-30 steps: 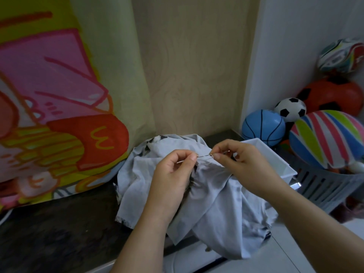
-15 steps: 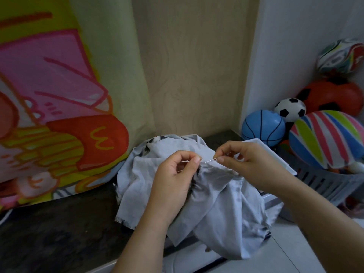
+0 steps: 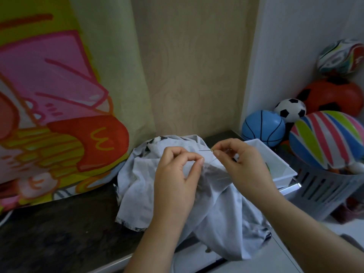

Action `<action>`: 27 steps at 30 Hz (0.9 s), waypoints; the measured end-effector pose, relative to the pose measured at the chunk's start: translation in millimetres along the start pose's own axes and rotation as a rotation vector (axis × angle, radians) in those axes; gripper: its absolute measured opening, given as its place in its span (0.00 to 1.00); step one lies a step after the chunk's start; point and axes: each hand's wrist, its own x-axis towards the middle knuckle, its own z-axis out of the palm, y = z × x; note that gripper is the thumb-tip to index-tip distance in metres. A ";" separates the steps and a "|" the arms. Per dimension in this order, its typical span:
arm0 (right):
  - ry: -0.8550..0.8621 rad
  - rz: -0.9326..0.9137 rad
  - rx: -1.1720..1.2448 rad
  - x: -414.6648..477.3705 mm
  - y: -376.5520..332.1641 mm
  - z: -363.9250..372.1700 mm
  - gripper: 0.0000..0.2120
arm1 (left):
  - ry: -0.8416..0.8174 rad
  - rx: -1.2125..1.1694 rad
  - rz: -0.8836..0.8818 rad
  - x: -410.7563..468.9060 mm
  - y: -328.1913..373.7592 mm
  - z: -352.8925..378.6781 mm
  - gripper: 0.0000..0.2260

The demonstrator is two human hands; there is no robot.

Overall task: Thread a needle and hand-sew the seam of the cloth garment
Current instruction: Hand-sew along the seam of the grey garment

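My right grip (image 3: 244, 164) pinches needle (image 3: 204, 150), axis level, tip left. Left grip (image 3: 175, 178) pinches garment (image 3: 137, 174) fold just below the tip.

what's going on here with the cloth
A person is hand-sewing a grey garment heaped on a dark counter. The left hand pinches a fold of it between thumb and forefinger. The right hand pinches a needle just above that fold, with its tip pointing towards the left hand. A white tray sits behind the right hand.
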 end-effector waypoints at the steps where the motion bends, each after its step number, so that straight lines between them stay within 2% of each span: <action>1: -0.011 -0.040 -0.069 0.3 0.7 -0.9 0.11 | 0.031 0.042 0.033 0.1 -1.5 -0.1 0.04; 3: -0.047 -0.083 -0.155 1.1 1.9 -2.2 0.11 | 0.078 0.094 0.066 0.3 -4.4 0.4 0.01; 4: -0.063 -0.090 -0.169 1.3 1.9 -2.7 0.10 | 0.099 0.107 0.072 0.5 -5.9 1.1 0.03; 9: -0.130 -0.091 -0.130 3.4 1.4 -7.7 0.11 | 0.112 0.109 0.065 2.0 -8.6 -0.4 0.02; 14: -0.240 0.006 -0.018 6.5 0.3 -16.5 0.09 | -0.009 -0.142 -0.114 5.2 -3.6 -4.4 0.08; 16: -0.295 0.071 0.093 6.4 -1.3 -19.2 0.07 | -0.058 -0.294 -0.215 6.4 -3.6 -5.8 0.07; 20: -0.431 0.261 0.524 0.5 -11.7 -15.5 0.03 | -0.187 -0.453 -0.329 4.5 -0.8 -2.8 0.06; 22: -0.445 0.366 0.682 -1.2 -13.3 -8.0 0.07 | -0.206 -0.465 -0.320 3.0 2.8 0.7 0.06; 24: -0.394 0.477 0.834 -0.8 -13.1 -2.0 0.06 | -0.170 -0.433 -0.293 1.7 4.2 4.0 0.06; 26: -0.361 0.551 0.900 0.2 -12.5 1.0 0.04 | -0.143 -0.353 -0.261 0.1 4.1 6.7 0.06; 27: -0.357 0.572 0.900 0.5 -12.1 1.8 0.06 | -0.137 -0.321 -0.249 -0.8 4.3 7.7 0.06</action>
